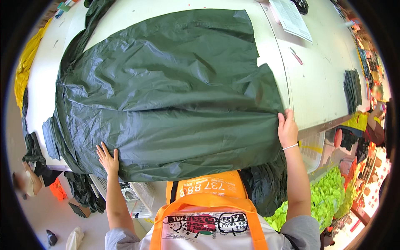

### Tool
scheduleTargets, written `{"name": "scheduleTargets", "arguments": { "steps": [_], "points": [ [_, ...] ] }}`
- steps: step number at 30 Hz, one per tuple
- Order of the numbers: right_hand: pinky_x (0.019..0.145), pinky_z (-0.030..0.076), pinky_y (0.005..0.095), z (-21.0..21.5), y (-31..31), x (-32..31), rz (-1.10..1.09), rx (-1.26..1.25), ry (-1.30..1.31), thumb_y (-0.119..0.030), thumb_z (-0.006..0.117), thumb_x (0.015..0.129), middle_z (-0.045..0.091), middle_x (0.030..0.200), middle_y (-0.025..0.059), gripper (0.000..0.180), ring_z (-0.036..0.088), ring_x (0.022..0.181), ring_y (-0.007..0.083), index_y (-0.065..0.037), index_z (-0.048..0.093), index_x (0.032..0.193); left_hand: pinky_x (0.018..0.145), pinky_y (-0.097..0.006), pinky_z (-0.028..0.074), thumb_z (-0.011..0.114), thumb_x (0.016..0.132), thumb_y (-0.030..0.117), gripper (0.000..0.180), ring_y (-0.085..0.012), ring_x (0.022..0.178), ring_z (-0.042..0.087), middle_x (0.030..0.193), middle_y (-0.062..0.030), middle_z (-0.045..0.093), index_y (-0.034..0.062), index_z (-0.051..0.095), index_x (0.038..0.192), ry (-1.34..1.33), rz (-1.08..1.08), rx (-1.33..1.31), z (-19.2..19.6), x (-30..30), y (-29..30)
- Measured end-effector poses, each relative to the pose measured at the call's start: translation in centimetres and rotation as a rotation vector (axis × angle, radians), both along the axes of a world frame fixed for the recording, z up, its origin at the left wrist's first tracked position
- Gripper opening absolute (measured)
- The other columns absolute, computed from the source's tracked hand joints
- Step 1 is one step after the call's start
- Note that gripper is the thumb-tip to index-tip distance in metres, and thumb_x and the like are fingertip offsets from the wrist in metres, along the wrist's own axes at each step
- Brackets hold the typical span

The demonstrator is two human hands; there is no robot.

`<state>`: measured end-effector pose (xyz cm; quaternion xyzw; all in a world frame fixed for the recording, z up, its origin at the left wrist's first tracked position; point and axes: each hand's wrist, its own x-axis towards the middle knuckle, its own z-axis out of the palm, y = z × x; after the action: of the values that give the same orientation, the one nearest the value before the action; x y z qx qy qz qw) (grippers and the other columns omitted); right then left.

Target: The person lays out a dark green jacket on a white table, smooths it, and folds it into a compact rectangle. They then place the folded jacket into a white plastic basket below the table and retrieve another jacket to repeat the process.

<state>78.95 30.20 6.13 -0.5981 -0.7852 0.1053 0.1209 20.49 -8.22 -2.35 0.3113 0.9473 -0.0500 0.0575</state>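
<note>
A large dark green sheet of thin, shiny waterproof fabric (175, 87) lies spread and wrinkled over the white table (329, 96), its near edge hanging at the table's front. My left hand (109, 159) rests flat on its near left part with the fingers apart. At the right edge, my right hand (287, 128) pinches the fabric's border between thumb and fingers. A white band circles my right wrist. One long strip of the green material (85, 39) trails off toward the far left.
Toward the far right lie a printed sheet (291, 18) and a pen (296, 56). Folded dark pieces (352, 91) sit at the right edge. Below the table stand white baskets (312, 152) and a bright lime-green pile (327, 193). Other people work at both sides.
</note>
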Motion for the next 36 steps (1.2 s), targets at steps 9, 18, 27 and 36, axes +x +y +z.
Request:
{"name": "scheduleTargets", "arguments": {
  "steps": [9, 18, 27, 36],
  "points": [
    [0.070, 0.047, 0.0349, -3.0, 12.9, -6.6, -0.162, -0.457, 0.352, -0.036, 0.057, 0.090, 0.064, 0.074, 0.0167, 0.040, 0.060, 0.069, 0.0274, 0.001, 0.063, 0.077, 0.102, -0.042, 0.036, 0.064, 0.080, 0.013, 0.053, -0.0354, 0.123, 0.046, 0.134, -0.0192, 0.048, 0.0045, 0.049, 0.130, 0.056, -0.380, 0.454, 6.5, 8.2, 16.6],
    [0.068, 0.048, 0.0288, 0.7, 15.3, -11.5, 0.247, -0.590, 0.766, -0.011, 0.070, 0.081, 0.066, 0.080, 0.0081, 0.017, 0.057, 0.070, 0.0139, 0.001, 0.058, 0.078, 0.085, -0.036, 0.049, 0.063, 0.077, 0.057, 0.068, -0.0292, 0.101, 0.064, 0.105, -0.0194, 0.066, -0.0009, 0.061, 0.113, -0.889, -0.391, 0.381, 11.0, 28.2, 50.7],
    [0.076, 0.047, 0.0261, -5.5, 24.5, -10.2, 0.123, -0.426, 0.620, -0.026, 0.067, 0.086, 0.065, 0.096, 0.0072, 0.045, 0.058, 0.083, 0.0118, 0.004, 0.056, 0.118, 0.085, -0.041, 0.050, 0.069, 0.073, 0.050, 0.067, -0.0344, 0.101, 0.061, 0.106, -0.0203, 0.061, 0.0005, 0.051, 0.113, -0.634, -0.359, 0.374, 2.2, 32.1, 56.0],
    [0.067, 0.047, 0.0249, -0.7, 32.1, -20.4, 0.332, -0.240, 0.589, -0.003, 0.065, 0.081, 0.057, 0.074, 0.0017, 0.053, 0.053, 0.068, 0.0108, 0.000, 0.045, 0.130, 0.087, -0.045, 0.048, 0.077, 0.064, 0.037, 0.106, -0.0377, 0.107, 0.054, 0.120, -0.0240, 0.046, -0.0042, 0.018, 0.142, -0.690, -0.238, 0.692, 8.8, 31.1, 59.1]
  ]
}}
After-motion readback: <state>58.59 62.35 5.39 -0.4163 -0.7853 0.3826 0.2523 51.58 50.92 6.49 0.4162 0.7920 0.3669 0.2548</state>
